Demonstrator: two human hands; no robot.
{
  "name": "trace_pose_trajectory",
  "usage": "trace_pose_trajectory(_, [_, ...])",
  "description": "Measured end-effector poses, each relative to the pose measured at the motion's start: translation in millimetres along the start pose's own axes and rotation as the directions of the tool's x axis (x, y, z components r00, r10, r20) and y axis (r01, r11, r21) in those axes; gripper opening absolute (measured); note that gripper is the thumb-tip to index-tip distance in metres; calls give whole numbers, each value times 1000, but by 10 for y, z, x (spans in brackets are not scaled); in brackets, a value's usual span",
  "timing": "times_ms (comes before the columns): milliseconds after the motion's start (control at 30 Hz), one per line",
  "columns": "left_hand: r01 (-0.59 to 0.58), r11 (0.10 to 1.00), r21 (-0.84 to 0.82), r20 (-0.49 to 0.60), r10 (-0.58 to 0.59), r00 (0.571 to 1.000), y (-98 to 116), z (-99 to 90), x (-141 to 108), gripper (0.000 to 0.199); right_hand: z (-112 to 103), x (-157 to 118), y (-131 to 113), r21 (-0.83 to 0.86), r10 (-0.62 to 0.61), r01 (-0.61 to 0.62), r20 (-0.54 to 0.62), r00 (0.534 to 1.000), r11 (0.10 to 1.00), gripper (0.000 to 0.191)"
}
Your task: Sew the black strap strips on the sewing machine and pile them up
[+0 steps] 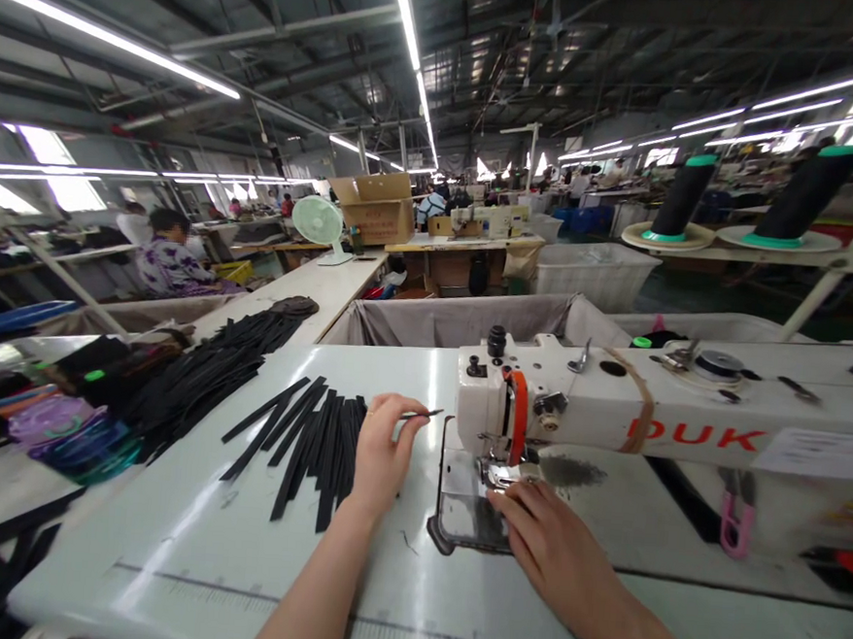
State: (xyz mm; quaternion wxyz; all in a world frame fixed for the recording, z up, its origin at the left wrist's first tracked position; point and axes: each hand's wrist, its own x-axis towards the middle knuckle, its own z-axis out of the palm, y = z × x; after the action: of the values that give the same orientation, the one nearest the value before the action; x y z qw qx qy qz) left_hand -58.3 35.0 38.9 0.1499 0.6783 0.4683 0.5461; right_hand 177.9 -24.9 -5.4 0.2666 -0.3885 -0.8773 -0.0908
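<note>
Currently your left hand (383, 460) pinches a thin dark sliver (420, 415) beside the black strips (319, 448); your right hand (552, 552) lies open, fingers flat, at the sewing machine (537, 405) foot.

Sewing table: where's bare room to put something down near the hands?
Bare white tabletop lies between the black strips and the printed ruler, left of the left hand. A second patch lies right of the right hand, under the sewing machine arm. Crowded: the needle plate and the far left, with strip piles and coloured fabric.
</note>
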Motion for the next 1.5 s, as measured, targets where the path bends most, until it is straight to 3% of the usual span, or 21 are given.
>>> trace_pose_trajectory(33, [119,985,-127,-72,-129,989,77,1,-25,9,-21,-1,-15,30,-14,15,-34,999,999,29])
trace_pose_trajectory(67, [251,930,-269,-26,-268,963,141,17,-64,16,-44,-2,-34,56,-24,28,-70,997,998,27])
trace_pose_trajectory(100, [394,834,-386,106,-384,917,185,47,-114,23,-68,-3,-56,73,-33,40,-105,994,996,26])
trace_pose_trajectory(133, [540,717,-441,289,-456,842,208,92,-172,31,-90,-3,-80,78,-46,57,-129,991,995,26])
trace_pose_trajectory(200, [747,544,-382,566,-502,655,197,217,-300,43,-128,-2,-127,56,-129,136,-117,985,989,31])
trace_pose_trajectory(233, [784,525,-331,606,-518,603,172,289,-360,45,-140,-2,-146,42,-185,190,-91,978,981,32])
trace_pose_trajectory(267, [789,544,-286,603,-538,589,143,359,-413,45,-146,-2,-162,36,-238,240,-57,970,970,33])
trace_pose_trajectory(300, [777,582,-239,583,-554,594,116,422,-456,42,-146,-3,-175,37,-273,274,-24,962,961,33])
trace_pose_trajectory(367, [669,733,-124,495,-539,682,85,507,-511,32,-128,-11,-190,50,-276,275,10,961,960,31])
trace_pose_trajectory(433, [449,893,41,406,-425,809,97,527,-529,23,-91,-24,-195,44,-228,228,2,974,973,32])
trace_pose_trajectory(500, [194,962,194,396,-257,882,136,498,-528,13,-49,-42,-189,15,-183,183,-23,983,983,34])
trace_pose_trajectory(600, [-31,973,229,489,-87,868,176,447,-527,14,3,-69,-166,-20,-167,166,-53,985,986,37])
trace_pose_trajectory(767, [-124,979,160,521,23,853,120,456,-549,17,26,-87,-138,-18,-188,187,-46,981,982,34])
trace_pose_trajectory(1100, [-109,986,130,567,16,823,54,494,-537,25,3,-68,-156,27,-164,165,-28,986,986,33])
trace_pose_trajectory(1500, [-85,987,135,549,-3,836,73,524,-536,25,-15,-48,-159,35,-117,118,-11,993,992,33])
